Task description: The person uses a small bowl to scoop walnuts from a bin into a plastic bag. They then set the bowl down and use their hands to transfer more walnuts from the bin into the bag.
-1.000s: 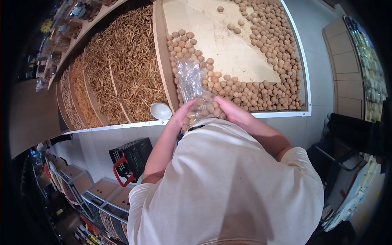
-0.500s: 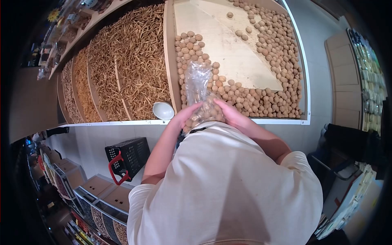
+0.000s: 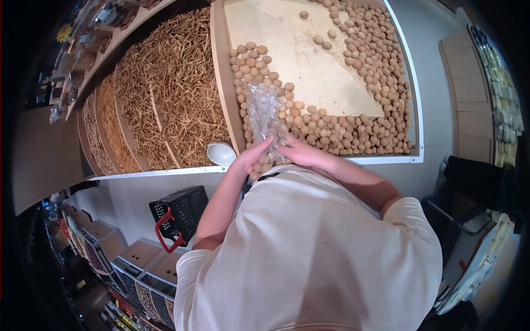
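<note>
A clear plastic bag [image 3: 261, 106] stands against the front edge of the walnut bin, close to my body. Walnuts fill its lower part, and its loose upper part leans out over the bin. My left hand [image 3: 255, 155] grips the bag from the left side, thumb pointing up along the plastic. From the right, my right hand [image 3: 302, 152] has its fingers closed on the bag's gathered middle. My shirt hides the bottom of the bag. Loose walnuts [image 3: 331, 132] lie in the bin around the bag.
Left of the wooden divider [image 3: 223, 77] are compartments of dried brown strips [image 3: 182, 83]. A white scoop [image 3: 221, 154] rests in the front corner there. A black shopping basket [image 3: 185, 212] with a red handle stands on the floor at my left. Shelving holds packaged goods [image 3: 507, 99] on the right.
My right hand has moved left and inward over the bag, covering more of the walnuts in it. The bag's upper part looks narrower. The view has shifted slightly.
</note>
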Tool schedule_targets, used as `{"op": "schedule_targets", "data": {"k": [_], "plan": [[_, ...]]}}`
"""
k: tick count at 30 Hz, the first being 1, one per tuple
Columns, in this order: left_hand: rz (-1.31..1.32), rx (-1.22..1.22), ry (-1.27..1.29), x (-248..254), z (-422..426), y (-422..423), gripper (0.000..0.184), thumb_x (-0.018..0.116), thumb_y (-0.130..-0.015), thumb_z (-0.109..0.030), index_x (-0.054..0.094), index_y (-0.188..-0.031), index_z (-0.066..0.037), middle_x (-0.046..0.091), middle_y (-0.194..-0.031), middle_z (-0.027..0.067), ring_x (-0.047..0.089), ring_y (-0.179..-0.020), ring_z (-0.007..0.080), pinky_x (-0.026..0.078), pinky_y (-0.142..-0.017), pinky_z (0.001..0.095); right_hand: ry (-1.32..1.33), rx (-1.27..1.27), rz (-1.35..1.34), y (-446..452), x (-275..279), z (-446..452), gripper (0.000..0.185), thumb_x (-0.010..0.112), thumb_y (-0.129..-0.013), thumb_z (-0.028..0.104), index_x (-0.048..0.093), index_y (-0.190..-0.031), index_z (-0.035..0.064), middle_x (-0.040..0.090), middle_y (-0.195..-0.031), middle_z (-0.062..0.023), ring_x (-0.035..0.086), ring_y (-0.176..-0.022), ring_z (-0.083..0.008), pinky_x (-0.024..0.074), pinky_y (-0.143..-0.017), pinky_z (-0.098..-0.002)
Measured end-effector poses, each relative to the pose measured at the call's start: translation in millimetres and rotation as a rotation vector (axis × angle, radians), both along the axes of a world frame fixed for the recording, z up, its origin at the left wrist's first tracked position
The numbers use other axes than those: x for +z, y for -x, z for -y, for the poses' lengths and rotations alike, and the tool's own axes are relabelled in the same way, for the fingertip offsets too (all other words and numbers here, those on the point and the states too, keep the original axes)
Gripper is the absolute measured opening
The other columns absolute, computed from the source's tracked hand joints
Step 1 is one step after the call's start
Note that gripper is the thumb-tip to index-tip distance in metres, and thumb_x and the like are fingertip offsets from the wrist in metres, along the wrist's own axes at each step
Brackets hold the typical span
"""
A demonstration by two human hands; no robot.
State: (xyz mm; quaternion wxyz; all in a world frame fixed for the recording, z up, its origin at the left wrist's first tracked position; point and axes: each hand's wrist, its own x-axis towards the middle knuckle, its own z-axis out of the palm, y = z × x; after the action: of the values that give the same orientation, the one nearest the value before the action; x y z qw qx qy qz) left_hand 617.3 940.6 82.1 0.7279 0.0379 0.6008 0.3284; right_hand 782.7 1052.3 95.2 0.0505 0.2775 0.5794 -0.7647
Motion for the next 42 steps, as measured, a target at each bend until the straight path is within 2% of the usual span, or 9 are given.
{"op": "schedule_targets", "data": {"k": [3,5,12,15,18,21,26,32,42], "plan": [[-0.013,0.018,0.009,0,-2,-1,0.073,0.058,-0.091,-0.053,0.042,-0.14,-0.002,0.054,-0.133,0.0091,0.051,-0.122,0.0167,0.04,-0.103,0.0278,-0.251,0.055,-0.095,-1,-25,-1,0.065,0.052,-0.095,0.027,0.025,-0.144,-0.0052,0.048,-0.137,-0.0236,0.048,-0.126,-0.0303,0.0364,-0.106,-0.0349],[-0.046,0.02,-0.041,-2,-5,0,0.057,0.061,-0.092,-0.041,0.051,-0.13,0.0,0.063,-0.116,0.0083,0.065,-0.095,0.0133,0.056,-0.075,0.0267,-0.25,0.204,0.072,1,-25,-6,0.065,0.055,-0.092,0.024,0.028,-0.143,-0.0058,0.049,-0.135,-0.0274,0.047,-0.127,-0.0333,0.035,-0.107,-0.0364],[-0.029,0.098,0.001,-7,-8,-2,0.054,0.063,-0.091,-0.035,0.053,-0.128,0.002,0.065,-0.112,0.009,0.066,-0.096,0.0147,0.055,-0.078,0.0266,-0.277,0.164,0.039,5,-50,-4,0.064,0.056,-0.09,0.024,0.032,-0.14,-0.0073,0.048,-0.133,-0.0297,0.048,-0.125,-0.0346,0.0359,-0.106,-0.0364],[-0.04,0.118,0.024,-1,-10,-5,0.054,0.063,-0.09,-0.036,0.053,-0.128,0.002,0.065,-0.113,0.0088,0.065,-0.1,0.016,0.054,-0.084,0.028,-0.388,0.112,-0.034,2,-35,-7,0.067,0.055,-0.088,0.034,0.037,-0.129,-0.0164,0.052,-0.126,-0.0349,0.053,-0.118,-0.0418,0.0411,-0.102,-0.0411],[-0.059,0.109,-0.011,-3,-11,-5,0.058,0.062,-0.091,-0.04,0.051,-0.13,0.002,0.064,-0.118,0.0097,0.065,-0.1,0.0166,0.053,-0.087,0.0298,-0.327,0.109,-0.048,1,-34,-9,0.068,0.056,-0.088,0.034,0.037,-0.129,-0.0162,0.051,-0.126,-0.036,0.053,-0.119,-0.042,0.0407,-0.102,-0.0411],[-0.082,0.098,-0.011,-15,-10,-2,0.063,0.059,-0.092,-0.046,0.048,-0.134,0.0,0.061,-0.124,0.0113,0.065,-0.103,0.0172,0.053,-0.088,0.0303,-0.348,0.146,0.022,5,-35,-9,0.067,0.057,-0.088,0.03,0.033,-0.139,-0.0078,0.051,-0.13,-0.0315,0.052,-0.121,-0.0377,0.04,-0.102,-0.0379],[0.031,0.064,0.07,7,-16,-3,0.072,0.05,-0.093,-0.056,0.039,-0.143,-0.006,0.056,-0.131,0.0118,0.058,-0.117,0.0187,0.052,-0.092,0.0303,-0.489,0.331,0.172,15,7,-15,0.064,0.055,-0.087,0.035,0.043,-0.124,-0.0149,0.057,-0.115,-0.0338,0.059,-0.106,-0.0422,0.0461,-0.093,-0.0445],[-0.041,0.012,0.118,18,-22,-5,0.073,0.052,-0.092,-0.057,0.039,-0.143,-0.006,0.054,-0.134,0.0118,0.056,-0.12,0.0189,0.051,-0.093,0.0305,-0.597,0.337,0.096,22,-4,-8,0.062,0.054,-0.087,0.035,0.047,-0.118,-0.0182,0.057,-0.114,-0.0348,0.061,-0.103,-0.0425,0.0477,-0.091,-0.0448],[0.106,0.114,0.042,-14,-9,2,0.065,0.054,-0.093,-0.05,0.045,-0.137,-0.003,0.058,-0.127,0.0125,0.065,-0.103,0.0181,0.059,-0.077,0.0317,-0.589,0.51,0.114,26,11,-19,0.069,0.053,-0.089,0.044,0.045,-0.123,-0.0167,0.057,-0.116,-0.0331,0.061,-0.105,-0.0385,0.0479,-0.09,-0.0433]]}}
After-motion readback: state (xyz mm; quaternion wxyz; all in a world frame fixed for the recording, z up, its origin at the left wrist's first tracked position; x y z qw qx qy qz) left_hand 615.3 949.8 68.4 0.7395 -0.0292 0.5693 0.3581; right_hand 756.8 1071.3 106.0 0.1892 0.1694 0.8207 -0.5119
